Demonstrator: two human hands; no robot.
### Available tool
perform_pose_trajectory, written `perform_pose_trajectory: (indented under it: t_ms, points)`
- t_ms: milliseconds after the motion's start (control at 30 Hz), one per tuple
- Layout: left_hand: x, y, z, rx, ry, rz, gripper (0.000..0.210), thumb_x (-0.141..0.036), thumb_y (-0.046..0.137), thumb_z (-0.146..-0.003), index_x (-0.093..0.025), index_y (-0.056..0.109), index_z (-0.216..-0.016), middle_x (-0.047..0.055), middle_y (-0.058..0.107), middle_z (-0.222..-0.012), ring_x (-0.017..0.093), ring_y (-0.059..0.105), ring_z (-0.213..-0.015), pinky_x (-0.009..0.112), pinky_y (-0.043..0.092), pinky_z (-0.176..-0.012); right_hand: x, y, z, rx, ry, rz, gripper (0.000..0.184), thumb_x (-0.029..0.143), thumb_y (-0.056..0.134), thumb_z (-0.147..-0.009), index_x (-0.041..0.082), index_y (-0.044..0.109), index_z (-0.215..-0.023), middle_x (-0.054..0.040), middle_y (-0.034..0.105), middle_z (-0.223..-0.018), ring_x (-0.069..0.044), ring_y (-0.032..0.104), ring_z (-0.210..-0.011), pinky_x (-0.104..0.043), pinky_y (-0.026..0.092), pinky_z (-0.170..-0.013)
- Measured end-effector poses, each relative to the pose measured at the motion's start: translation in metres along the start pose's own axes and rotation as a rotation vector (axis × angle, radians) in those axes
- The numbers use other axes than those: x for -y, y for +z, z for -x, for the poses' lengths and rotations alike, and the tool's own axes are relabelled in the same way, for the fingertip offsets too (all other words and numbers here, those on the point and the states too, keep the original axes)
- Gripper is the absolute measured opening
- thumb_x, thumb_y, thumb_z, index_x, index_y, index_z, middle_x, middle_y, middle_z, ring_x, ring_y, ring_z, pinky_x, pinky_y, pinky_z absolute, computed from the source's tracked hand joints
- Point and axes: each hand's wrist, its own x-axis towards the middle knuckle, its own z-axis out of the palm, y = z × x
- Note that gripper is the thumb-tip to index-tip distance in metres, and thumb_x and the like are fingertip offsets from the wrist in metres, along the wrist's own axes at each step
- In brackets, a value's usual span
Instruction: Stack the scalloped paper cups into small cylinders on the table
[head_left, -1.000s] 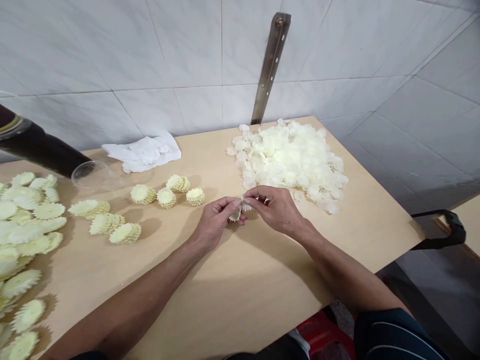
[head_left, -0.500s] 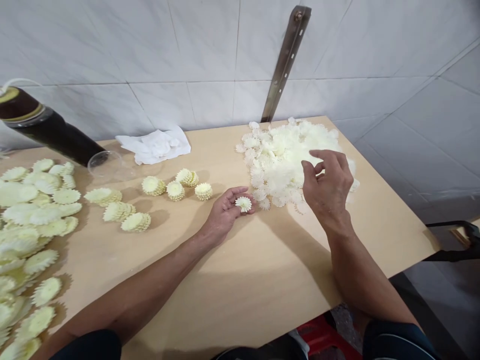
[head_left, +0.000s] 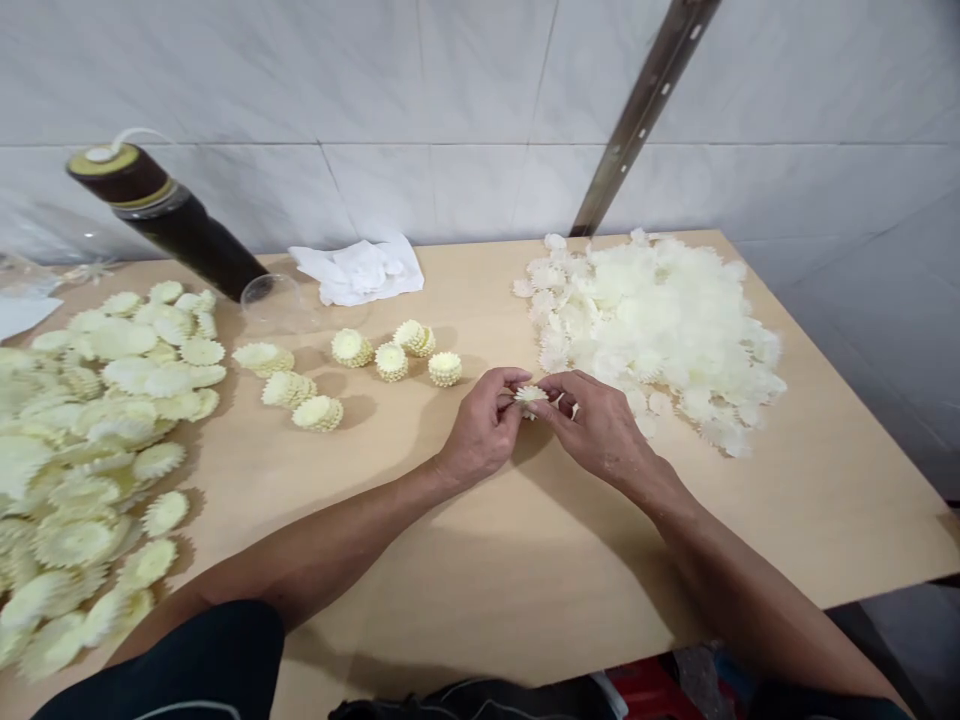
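Between my two hands, over the middle of the table, is a small pale yellow flower-shaped piece (head_left: 531,394) with a toothed edge. My left hand (head_left: 484,425) pinches it from the left. My right hand (head_left: 592,420) closes on its right side, thumb and fingertips against it. Just right of my hands spreads a heap of thin, translucent flower-shaped petals (head_left: 667,320). To the left stand several short stacks of the pale yellow flower pieces (head_left: 318,412), the nearest single stack (head_left: 445,369) being close to my left hand.
A large pile of yellow flower discs (head_left: 82,450) covers the table's left side. Behind it a dark bottle (head_left: 195,235) stands beside a clear plastic lid (head_left: 271,300). White tissue (head_left: 364,270) lies near the tiled wall. A metal rail (head_left: 637,125) rises behind the table (head_left: 465,590).
My right hand has come left and down from above the petal heap to the flower piece in my left hand. The view has shifted left.
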Motion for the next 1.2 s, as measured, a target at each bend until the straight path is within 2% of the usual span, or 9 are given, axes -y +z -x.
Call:
perform_pose_trajectory:
  t_ms: [200,300,467,667,900,1033,1200]
  points:
    - [-0.002,0.002,0.006,0.009,0.038,-0.025,0.028,-0.021,0.071,-0.09,-0.019,0.069,-0.119,0.007,0.067,-0.102,0.019,0.071,-0.087,0.033,0.061,-0.085,0.004,-0.006,0.001,0.081,0.025,-0.084,0.021,0.041,0.068,-0.101,0.024,0.078,-0.093,-0.0015,0.076,-0.078,-0.018,0.066,-0.064,-0.03,0.048,-0.061]
    - [-0.002,0.001,0.006,0.003,0.037,-0.037,0.027,-0.027,0.071,-0.094,-0.018,0.067,-0.118,0.008,0.069,-0.101,0.018,0.072,-0.083,0.033,0.062,-0.082,0.002,-0.005,0.001,0.065,0.006,-0.048,0.026,0.043,0.066,-0.102,0.024,0.077,-0.089,-0.0007,0.074,-0.074,-0.017,0.06,-0.058,-0.031,0.045,-0.058]
    - [0.001,0.0,0.004,0.039,-0.014,-0.016,0.031,-0.039,0.072,-0.097,-0.018,0.069,-0.119,0.01,0.075,-0.101,0.021,0.075,-0.082,0.036,0.063,-0.081,-0.003,-0.003,0.002,0.002,-0.01,-0.049,0.025,0.042,0.064,-0.104,0.024,0.077,-0.092,-0.0011,0.076,-0.077,-0.017,0.064,-0.062,-0.031,0.047,-0.061]
    - [-0.005,0.0,0.005,0.057,-0.059,-0.007,0.04,-0.056,0.071,-0.097,-0.017,0.073,-0.106,0.007,0.075,-0.082,0.02,0.074,-0.072,0.033,0.061,-0.072,0.001,-0.005,0.001,-0.008,-0.004,-0.031,0.032,0.045,0.058,-0.106,0.024,0.075,-0.09,-0.0008,0.07,-0.068,-0.018,0.06,-0.056,-0.032,0.044,-0.059]
    - [-0.003,-0.003,-0.004,0.061,-0.068,0.06,0.048,-0.062,0.075,-0.091,-0.015,0.072,-0.097,0.005,0.074,-0.07,0.018,0.072,-0.062,0.03,0.061,-0.063,0.004,-0.001,-0.001,-0.001,0.006,-0.017,0.035,0.041,0.052,-0.108,0.022,0.067,-0.083,-0.0012,0.066,-0.067,-0.017,0.056,-0.057,-0.031,0.04,-0.061]
    - [0.0,-0.003,-0.01,0.044,-0.054,0.084,0.052,-0.065,0.08,-0.086,-0.014,0.071,-0.092,0.005,0.074,-0.073,0.016,0.072,-0.06,0.027,0.061,-0.057,0.004,-0.001,-0.003,0.023,0.007,-0.009,0.035,0.034,0.045,-0.109,0.022,0.061,-0.08,-0.0027,0.066,-0.069,-0.017,0.058,-0.06,-0.031,0.042,-0.065]
    - [0.001,-0.003,-0.013,0.025,-0.042,0.101,0.052,-0.065,0.081,-0.085,-0.014,0.069,-0.09,0.006,0.076,-0.078,0.015,0.071,-0.058,0.026,0.062,-0.055,0.002,-0.001,-0.005,0.047,0.093,-0.124,0.032,0.036,0.046,-0.109,0.021,0.068,-0.09,-0.0032,0.071,-0.073,-0.019,0.065,-0.063,-0.031,0.046,-0.066]
